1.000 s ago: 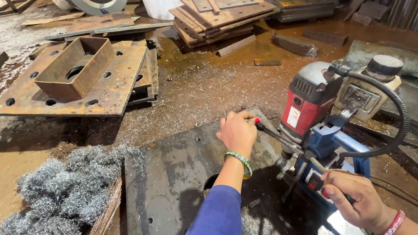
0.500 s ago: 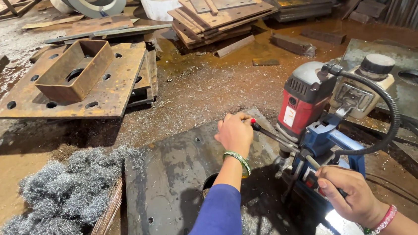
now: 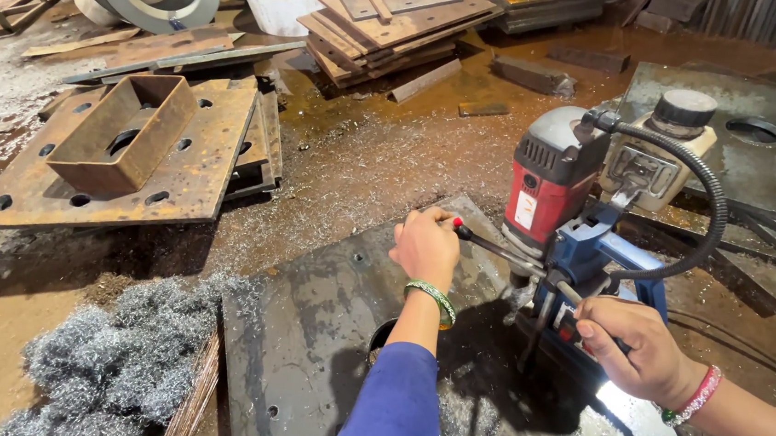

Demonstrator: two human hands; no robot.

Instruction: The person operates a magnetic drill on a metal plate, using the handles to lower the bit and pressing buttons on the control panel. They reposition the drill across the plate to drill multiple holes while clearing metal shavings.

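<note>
Magnetic drill [image 3: 564, 213]: red-and-blue, boxy, upright on the dark steel plate [image 3: 305, 331], between both hands. Likely heavy and rigid; best worked by its feed handles. Left hand [image 3: 427, 246] clamped on a slim red-tipped handle [image 3: 487, 244]; right hand [image 3: 636, 348] closed around the lower handle. Curly steel swarf [image 3: 100, 361] left of the left hand.

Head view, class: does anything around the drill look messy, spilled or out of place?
Yes. A heap of curly metal shavings lies on the floor left of the grey steel plate, and fine chips speckle the wet, rust-brown ground. The left hand and right hand grip the handles of the magnetic drill, which stands upright.
</note>
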